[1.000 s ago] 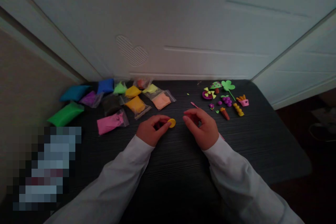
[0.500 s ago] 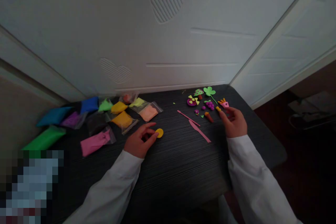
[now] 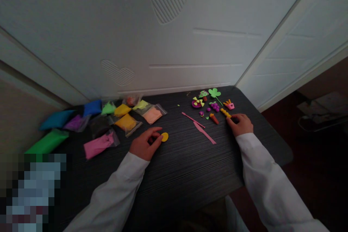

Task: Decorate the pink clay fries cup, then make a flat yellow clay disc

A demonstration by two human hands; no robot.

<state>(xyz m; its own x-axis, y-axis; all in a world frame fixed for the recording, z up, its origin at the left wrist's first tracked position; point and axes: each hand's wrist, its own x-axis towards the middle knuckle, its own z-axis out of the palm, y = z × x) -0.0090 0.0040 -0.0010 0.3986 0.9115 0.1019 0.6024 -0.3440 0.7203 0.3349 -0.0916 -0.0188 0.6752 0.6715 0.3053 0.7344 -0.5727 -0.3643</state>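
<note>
My left hand (image 3: 145,144) is closed, its thumb against the edge of a flat yellow clay disc (image 3: 164,137) just above or on the dark table. Toward the right, my right hand (image 3: 240,124) pinches the near end of a lumpy yellow clay strip (image 3: 224,112) at the tabletop. Beside that strip are a purple clay grape bunch (image 3: 215,107), a brown clay piece with an orange top (image 3: 214,118) and a pink clay cup with orange sticks (image 3: 229,105). Between my hands lie a pink modelling knife (image 3: 205,133) and a thin pink modelling stick (image 3: 193,119).
Several bags of coloured clay, including a pink bag (image 3: 99,145) and a peach bag (image 3: 153,114), cover the table's left side. A green clay clover (image 3: 214,92), clay mushroom (image 3: 203,94) and purple dish (image 3: 196,103) sit near the white panel (image 3: 174,50) behind.
My right fingers have lowered toward the table, and more of the yellow strip shows. My left hand keeps its place at the yellow disc. The view has shifted slightly.
</note>
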